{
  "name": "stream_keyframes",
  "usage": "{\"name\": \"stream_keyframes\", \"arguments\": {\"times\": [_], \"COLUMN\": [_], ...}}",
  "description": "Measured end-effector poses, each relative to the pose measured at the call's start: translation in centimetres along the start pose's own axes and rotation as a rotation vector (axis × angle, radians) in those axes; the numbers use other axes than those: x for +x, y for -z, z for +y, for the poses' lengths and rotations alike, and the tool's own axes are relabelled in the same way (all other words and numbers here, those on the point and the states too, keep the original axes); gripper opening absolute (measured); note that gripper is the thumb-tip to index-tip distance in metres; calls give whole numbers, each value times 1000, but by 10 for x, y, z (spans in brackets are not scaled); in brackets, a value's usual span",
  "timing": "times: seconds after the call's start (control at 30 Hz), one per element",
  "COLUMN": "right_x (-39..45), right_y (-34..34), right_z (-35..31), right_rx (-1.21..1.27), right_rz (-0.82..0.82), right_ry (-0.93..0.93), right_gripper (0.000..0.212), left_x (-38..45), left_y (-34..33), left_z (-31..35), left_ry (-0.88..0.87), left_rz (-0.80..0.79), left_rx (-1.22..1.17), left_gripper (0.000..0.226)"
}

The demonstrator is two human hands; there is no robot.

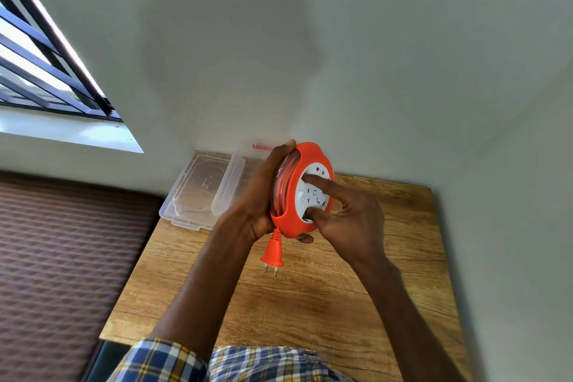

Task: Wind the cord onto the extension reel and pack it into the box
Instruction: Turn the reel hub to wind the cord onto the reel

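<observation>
Above the wooden bench, lifted clear of it: orange extension reel, stood on edge, white socket face turned toward the right. Left hand cupped around the back and rim, fingers wrapped over the top edge, thumb tip showing under the bottom. Right hand laid against the socket face, index finger stretched across the hub, thumb pressed into a recess near the lower edge, remaining fingers curled back, pinching nothing.

Cord packed in orange coils inside the groove between the two flanges. Only a short tail left out, ending in the plug, hanging straight down under the reel with both pins pointing at the bench.

Winding step, then, at its very end by the look of it: hardly any slack remaining, perhaps one last part-turn of the hub to draw the plug snug against the rim. Hard to tell whether a clip or slot for the plug exists.

Clear plastic box lying near the far left corner of the bench, beside the wall, partly hidden by the left hand; seemingly open, lid alongside, though transparency makes that uncertain.

Next move: plug tucked in, reel tipped flat, carried left and lowered into the box, then lid closed. Fit looks tight; plug tail likely to snag on the rim unless seated first.
</observation>
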State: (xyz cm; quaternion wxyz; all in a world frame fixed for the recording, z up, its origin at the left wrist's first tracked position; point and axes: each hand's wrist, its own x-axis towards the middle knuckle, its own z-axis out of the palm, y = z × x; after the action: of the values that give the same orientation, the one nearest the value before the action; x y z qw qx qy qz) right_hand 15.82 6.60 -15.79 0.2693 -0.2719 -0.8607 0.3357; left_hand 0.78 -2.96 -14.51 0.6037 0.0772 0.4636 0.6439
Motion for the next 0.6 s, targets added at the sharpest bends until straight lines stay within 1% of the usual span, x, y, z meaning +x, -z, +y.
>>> {"name": "stream_keyframes", "arguments": {"times": [0.07,0.23,0.3,0.4,0.5,0.53,0.6], "right_x": [0,-3,-4,-4,0,2,5], "right_y": [-3,-7,-10,-13,-14,-14,-13], "right_z": [0,-1,0,2,3,3,2], "right_rx": [21,89,162,356,484,530,659], "right_rz": [-12,-26,-40,-39,11,30,63], "right_ry": [-21,-94,-124,-191,-287,-338,-447], "right_gripper": [66,73,71,73,76,76,71], "left_x": [-3,-5,-5,-5,-8,-10,-16], "left_y": [-1,3,5,9,18,20,23], "left_z": [-1,-2,-5,-8,-11,-12,-16], "left_ry": [9,31,47,76,21,-20,-102], "left_rz": [16,49,42,-26,-107,-110,-63], "left_rx": [-16,-2,23,44,135,178,272], "left_gripper": [68,75,75,83,85,82,70]}}
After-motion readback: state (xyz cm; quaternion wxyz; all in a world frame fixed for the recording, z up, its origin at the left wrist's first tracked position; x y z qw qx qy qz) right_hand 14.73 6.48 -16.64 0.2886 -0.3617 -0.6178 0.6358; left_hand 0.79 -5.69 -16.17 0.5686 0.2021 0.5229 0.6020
